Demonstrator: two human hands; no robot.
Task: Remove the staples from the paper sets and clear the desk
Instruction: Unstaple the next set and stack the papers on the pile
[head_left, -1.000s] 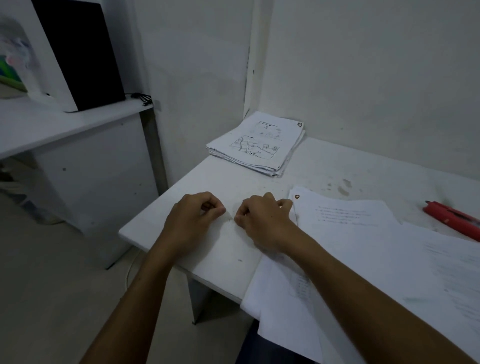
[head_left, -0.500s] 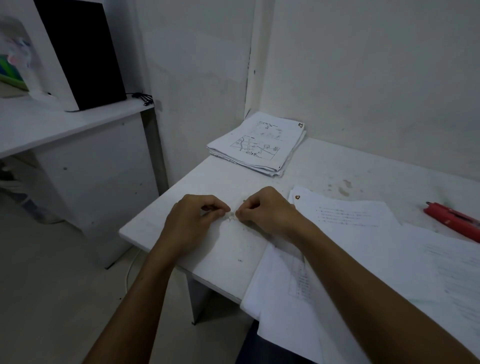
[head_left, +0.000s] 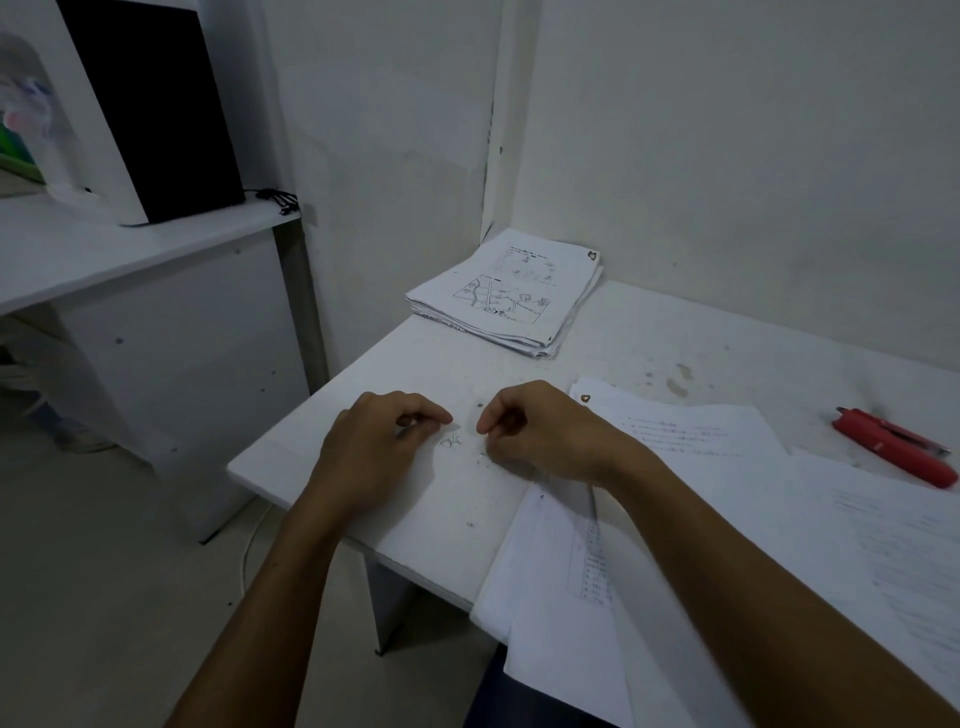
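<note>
Little pile of pulled staples (head_left: 451, 440) on worktop (head_left: 675, 332), between hands. Left hand (head_left: 375, 442) and right hand (head_left: 540, 431) curled, just apart; cannot tell if pinching anything. Neat paper stack (head_left: 506, 291) in corner. Loose papers (head_left: 727, 519) and red pen (head_left: 896, 452) not yet cleared.

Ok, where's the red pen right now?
In the head view, the red pen lies at the desk's far right, beyond the loose sheets, well right of the right hand.
</note>
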